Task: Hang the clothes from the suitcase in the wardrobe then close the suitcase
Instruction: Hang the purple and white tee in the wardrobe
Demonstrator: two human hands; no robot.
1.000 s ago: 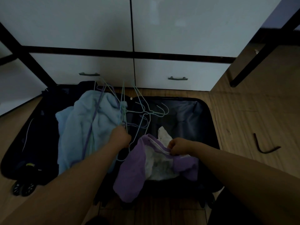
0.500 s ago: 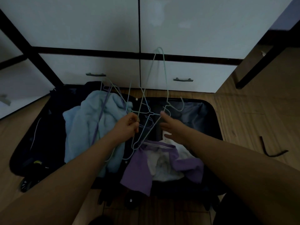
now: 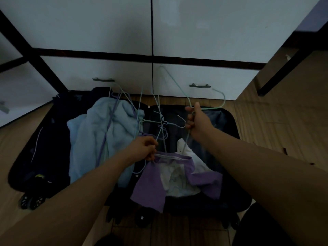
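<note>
A dark suitcase lies open on the floor below the white wardrobe. A light blue garment is heaped in its middle, and a purple and white garment lies at the near right. My right hand is shut on a pale green wire hanger, lifted clear over the right half. My left hand grips the tangled bunch of wire hangers just above the purple garment's collar.
Two white drawers with metal handles sit at the wardrobe's base. A dark frame leg slants down at the right. Wooden floor runs right of the suitcase. Suitcase wheels show at the near left.
My right hand let go of the purple garment, reached to the hangers and pulled one green hanger up and to the right. My left hand kept holding the bunch, shifting slightly.
</note>
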